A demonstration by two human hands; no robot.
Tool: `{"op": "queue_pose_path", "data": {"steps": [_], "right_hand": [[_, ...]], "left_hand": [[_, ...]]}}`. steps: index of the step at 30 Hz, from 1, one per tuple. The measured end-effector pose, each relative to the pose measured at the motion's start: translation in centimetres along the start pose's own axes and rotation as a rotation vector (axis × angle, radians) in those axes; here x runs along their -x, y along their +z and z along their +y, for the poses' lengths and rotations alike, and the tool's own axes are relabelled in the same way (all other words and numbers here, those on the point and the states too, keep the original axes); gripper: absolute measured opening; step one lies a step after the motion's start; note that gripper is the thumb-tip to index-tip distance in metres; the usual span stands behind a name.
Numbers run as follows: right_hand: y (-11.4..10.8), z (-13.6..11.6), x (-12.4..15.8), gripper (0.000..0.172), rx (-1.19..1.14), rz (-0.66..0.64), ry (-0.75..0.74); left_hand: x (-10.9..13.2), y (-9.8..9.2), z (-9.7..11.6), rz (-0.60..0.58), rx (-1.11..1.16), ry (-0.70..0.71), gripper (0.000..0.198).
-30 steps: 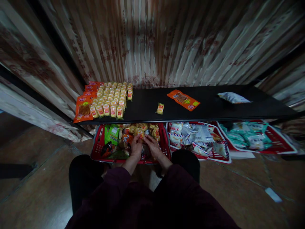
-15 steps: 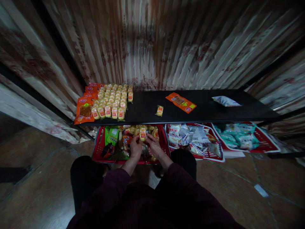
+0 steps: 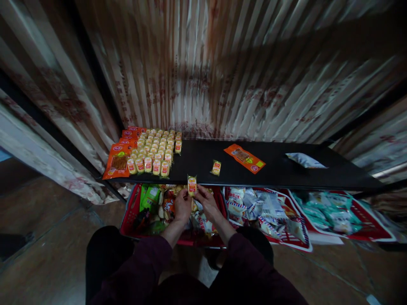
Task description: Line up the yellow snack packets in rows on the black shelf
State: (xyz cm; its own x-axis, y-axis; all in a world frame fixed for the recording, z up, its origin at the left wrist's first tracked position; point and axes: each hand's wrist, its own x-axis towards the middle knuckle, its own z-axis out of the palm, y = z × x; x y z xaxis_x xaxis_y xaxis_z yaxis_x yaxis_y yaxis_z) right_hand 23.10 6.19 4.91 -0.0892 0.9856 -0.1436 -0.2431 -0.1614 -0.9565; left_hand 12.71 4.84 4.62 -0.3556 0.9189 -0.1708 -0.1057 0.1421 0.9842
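A small yellow wrapped snack cake (image 3: 192,184) is held upright between my two hands, just in front of the shelf's front edge. My left hand (image 3: 183,206) pinches its lower left side. Fingers of my right hand (image 3: 206,201) close on its lower right side. Below both hands is a red basket (image 3: 127,215) of mixed snack packets. On the black shelf (image 3: 197,152), rows of matching snack cakes (image 3: 148,164) stand at the left beside several orange snack packets (image 3: 117,160). One single snack cake (image 3: 216,167) lies apart, right of the rows.
Farther right on the shelf lie an orange packet (image 3: 244,158) and a white packet (image 3: 305,160). Beneath it, a second basket (image 3: 307,245) holds white packets, and a third basket (image 3: 381,232) holds teal ones. Dark posts and a pleated curtain (image 3: 203,76) enclose the shelf.
My hands have lifted the snack cake up from over the basket towards the shelf's front edge. The view has tilted upward, so the shelf and baskets sit lower in it.
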Motion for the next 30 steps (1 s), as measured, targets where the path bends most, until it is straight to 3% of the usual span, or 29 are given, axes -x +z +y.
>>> {"op": "queue_pose_path", "data": {"steps": [6,16,30], "right_hand": [[1.5,-1.6,-2.9,0.043,0.001,0.051,-0.026],[2.8,-1.3,-7.8,0.040,0.060,0.103,-0.075],[4.1,-0.5,-14.6,0.039,0.143,0.162,-0.118]], "left_hand": [[-2.6,0.8,1.8,0.060,-0.028,0.074,0.021],[-6.8,1.3,2.9,0.111,-0.252,0.156,0.018],[-11.9,2.2,3.4,0.107,-0.430,0.183,0.042]]}}
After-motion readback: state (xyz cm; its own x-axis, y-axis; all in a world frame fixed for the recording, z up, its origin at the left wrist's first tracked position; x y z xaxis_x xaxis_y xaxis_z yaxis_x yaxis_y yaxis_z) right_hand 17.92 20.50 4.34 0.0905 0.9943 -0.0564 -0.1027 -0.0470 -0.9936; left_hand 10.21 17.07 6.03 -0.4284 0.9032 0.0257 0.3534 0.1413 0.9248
